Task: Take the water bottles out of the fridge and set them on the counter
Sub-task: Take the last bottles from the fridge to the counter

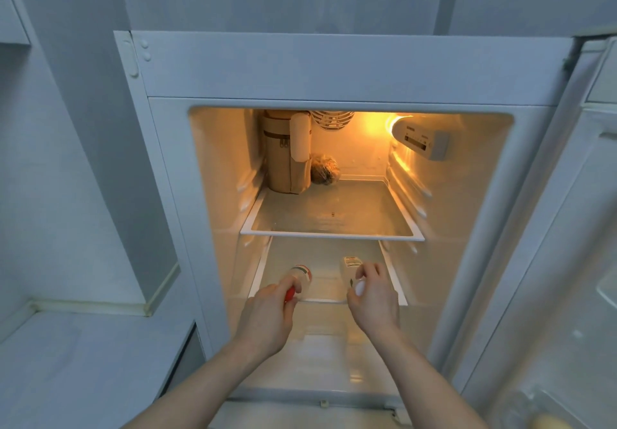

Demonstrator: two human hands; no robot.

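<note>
Two clear water bottles stand on the fridge's second glass shelf (325, 287). The left bottle (302, 273) has a red cap and a red-green label; my left hand (267, 318) grips it round the cap and neck. The right bottle (350, 266) has a white cap and a white label; my right hand (374, 298) curls its fingers round its top. Both forearms reach in from the bottom of the view. The lower parts of both bottles are hidden by my hands.
The top shelf (332, 233) carries a tan zipped bag (283, 155) and a wrapped brown lump (324, 169) at the back left. The open fridge door (567, 261) stands at the right. A pale counter (83, 362) lies at the lower left beside the fridge.
</note>
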